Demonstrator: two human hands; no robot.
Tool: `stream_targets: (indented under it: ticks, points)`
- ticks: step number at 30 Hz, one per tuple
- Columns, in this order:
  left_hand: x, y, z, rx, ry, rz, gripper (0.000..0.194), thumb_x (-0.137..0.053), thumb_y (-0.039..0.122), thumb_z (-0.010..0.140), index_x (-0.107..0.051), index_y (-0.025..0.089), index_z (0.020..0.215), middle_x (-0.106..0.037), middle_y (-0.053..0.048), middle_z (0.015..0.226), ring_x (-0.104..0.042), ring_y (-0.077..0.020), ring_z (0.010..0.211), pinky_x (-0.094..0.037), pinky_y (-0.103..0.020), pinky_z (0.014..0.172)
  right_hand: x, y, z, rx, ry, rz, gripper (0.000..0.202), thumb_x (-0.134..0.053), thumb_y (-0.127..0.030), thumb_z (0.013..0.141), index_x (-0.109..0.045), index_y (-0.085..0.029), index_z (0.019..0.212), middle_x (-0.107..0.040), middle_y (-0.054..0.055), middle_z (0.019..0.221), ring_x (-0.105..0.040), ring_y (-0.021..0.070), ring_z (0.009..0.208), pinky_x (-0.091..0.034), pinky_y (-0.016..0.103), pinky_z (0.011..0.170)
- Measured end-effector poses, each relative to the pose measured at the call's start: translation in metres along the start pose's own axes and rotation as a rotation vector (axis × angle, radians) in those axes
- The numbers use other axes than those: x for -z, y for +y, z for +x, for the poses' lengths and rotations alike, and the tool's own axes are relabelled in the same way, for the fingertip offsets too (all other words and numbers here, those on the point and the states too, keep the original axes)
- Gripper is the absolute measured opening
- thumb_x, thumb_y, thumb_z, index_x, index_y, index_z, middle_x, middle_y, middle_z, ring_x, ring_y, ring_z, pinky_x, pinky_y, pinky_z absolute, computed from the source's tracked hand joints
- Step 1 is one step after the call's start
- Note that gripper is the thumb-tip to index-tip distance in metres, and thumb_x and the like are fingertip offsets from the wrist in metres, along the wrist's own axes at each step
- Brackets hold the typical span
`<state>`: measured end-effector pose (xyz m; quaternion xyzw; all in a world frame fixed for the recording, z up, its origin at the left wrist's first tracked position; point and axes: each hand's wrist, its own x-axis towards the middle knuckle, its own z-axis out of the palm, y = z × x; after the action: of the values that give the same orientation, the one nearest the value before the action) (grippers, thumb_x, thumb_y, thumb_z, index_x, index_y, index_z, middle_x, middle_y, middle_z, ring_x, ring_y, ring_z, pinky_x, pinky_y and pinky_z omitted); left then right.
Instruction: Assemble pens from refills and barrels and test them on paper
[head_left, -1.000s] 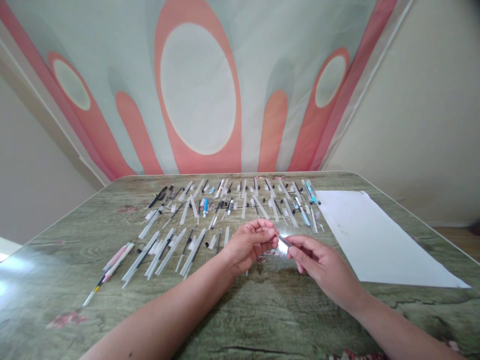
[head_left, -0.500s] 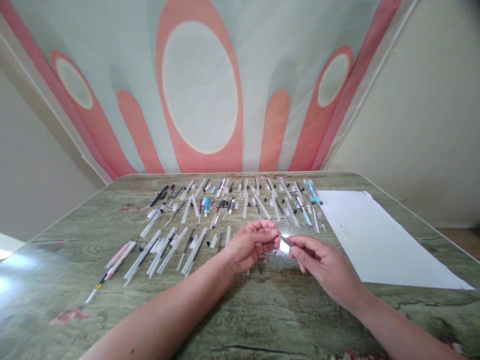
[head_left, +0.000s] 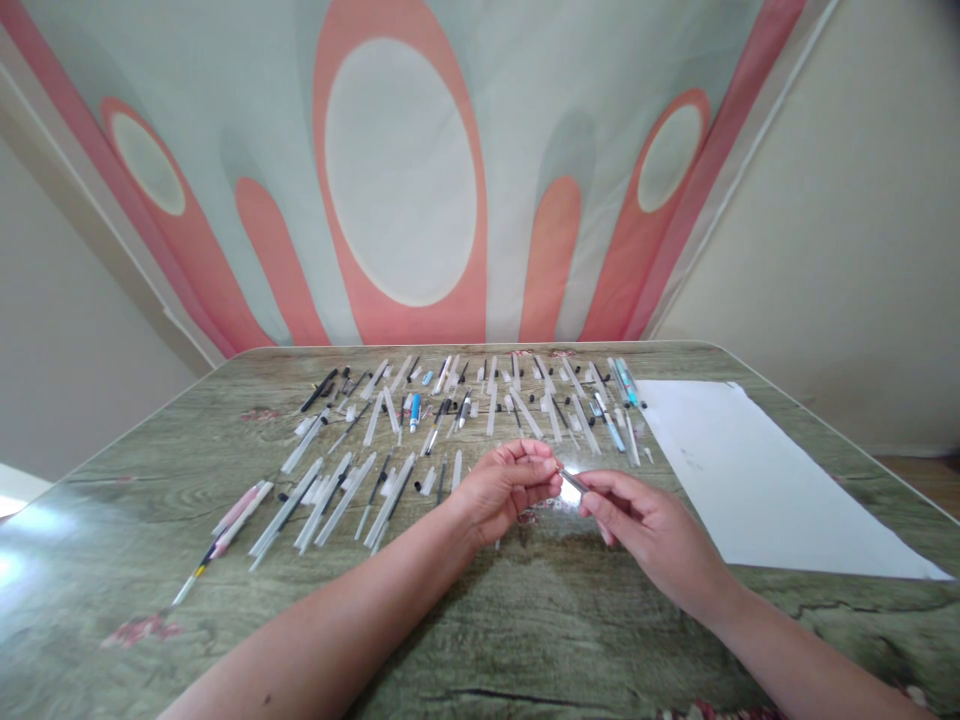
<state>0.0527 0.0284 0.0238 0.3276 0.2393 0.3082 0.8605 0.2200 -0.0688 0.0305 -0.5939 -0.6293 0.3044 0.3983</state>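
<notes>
The person's left hand (head_left: 514, 487) and right hand (head_left: 637, 522) meet above the near middle of the desk (head_left: 585, 640), both with fingertips closed on a slim, dark pen part (head_left: 573, 482), which slants between them, one end at each hand. Beyond and to the left, translucent pen barrels (head_left: 346, 500), dark-ended refills (head_left: 373, 495) and small black caps (head_left: 283, 497) lie in rough rows. A blue pen piece (head_left: 415, 412) lies in the far middle; a white paper sheet (head_left: 772, 490) covers the right side.

two hands (head_left: 506, 487), one sheet (head_left: 765, 485), forty-plus pen parts (head_left: 415, 411)
</notes>
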Motion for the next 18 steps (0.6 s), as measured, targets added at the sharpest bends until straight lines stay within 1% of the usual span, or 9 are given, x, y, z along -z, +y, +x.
stream_targets:
  ticks: [13,18]
  points:
    - [0.0003,0.0003,0.0002,0.008,0.005,0.002,0.022,-0.071,0.006,0.069,-0.057,0.011,0.085,-0.065,-0.003,0.075,-0.063,-0.0099,0.064,-0.051,-0.023,0.068,-0.0005,0.0006,0.0000,-0.023,-0.004,0.009,0.028,-0.048,-0.038,0.089,-0.060,-0.020,0.106,-0.060,-0.002,0.065,-0.054,0.0108,0.054,-0.043,0.022,0.053]
    - [0.0014,0.0010,-0.0001,0.009,-0.026,0.013,0.019,-0.069,0.007,0.071,-0.058,0.011,0.086,-0.064,-0.003,0.076,-0.063,-0.0098,0.065,-0.051,-0.023,0.070,-0.0008,0.0017,0.0006,-0.025,-0.011,0.026,0.026,-0.048,-0.037,0.090,-0.060,-0.021,0.107,-0.061,-0.003,0.068,-0.053,0.0094,0.054,-0.043,0.021,0.053]
